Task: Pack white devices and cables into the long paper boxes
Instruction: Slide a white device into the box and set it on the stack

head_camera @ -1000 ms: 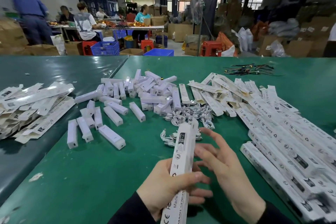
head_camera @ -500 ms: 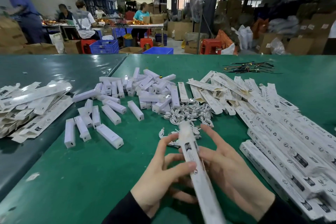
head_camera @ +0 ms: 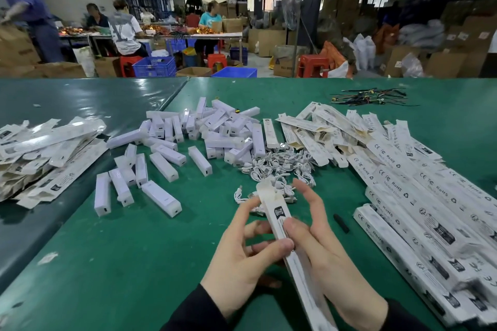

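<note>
Both hands (head_camera: 271, 258) gripping long paper box (head_camera: 290, 250)

"CE FC RoHS" on paper boxes (head_camera: 419, 196)

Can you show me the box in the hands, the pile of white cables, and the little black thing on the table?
box (head_camera: 279, 216): head view, printed upper face.
cables (head_camera: 279, 165): head view, pile's middle.
black thing (head_camera: 341, 223): head view, its middle.
</note>
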`<state>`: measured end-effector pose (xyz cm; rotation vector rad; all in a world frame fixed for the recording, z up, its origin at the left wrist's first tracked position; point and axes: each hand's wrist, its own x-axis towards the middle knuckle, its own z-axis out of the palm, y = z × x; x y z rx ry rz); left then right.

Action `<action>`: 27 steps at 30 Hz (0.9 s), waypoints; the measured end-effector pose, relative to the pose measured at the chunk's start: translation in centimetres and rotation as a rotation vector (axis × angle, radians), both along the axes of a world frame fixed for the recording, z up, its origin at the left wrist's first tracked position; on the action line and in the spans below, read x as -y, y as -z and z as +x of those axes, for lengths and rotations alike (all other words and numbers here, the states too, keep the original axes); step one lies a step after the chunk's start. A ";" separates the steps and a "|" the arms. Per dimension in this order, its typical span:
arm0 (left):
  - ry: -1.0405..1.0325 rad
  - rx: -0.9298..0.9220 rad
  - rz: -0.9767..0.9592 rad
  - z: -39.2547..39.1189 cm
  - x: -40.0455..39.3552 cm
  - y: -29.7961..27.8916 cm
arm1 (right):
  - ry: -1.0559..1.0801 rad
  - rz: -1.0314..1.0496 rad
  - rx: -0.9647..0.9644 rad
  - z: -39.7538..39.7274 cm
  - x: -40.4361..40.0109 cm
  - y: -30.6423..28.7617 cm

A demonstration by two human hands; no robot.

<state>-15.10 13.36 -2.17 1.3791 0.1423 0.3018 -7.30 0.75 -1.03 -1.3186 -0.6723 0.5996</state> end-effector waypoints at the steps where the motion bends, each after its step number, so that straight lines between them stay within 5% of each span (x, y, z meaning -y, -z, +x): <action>1: -0.021 -0.009 0.008 0.0 0.2 0.0 | -0.002 0.001 0.010 -0.1 0.0 0.0; 19: 0.006 0.016 0.058 -0.3 0.7 -1.1 | -0.077 0.002 -0.085 -0.6 0.2 -1.0; 27: -0.017 0.029 -0.005 -0.4 0.6 -1.6 | -0.062 -0.240 0.189 1.4 1.0 -2.4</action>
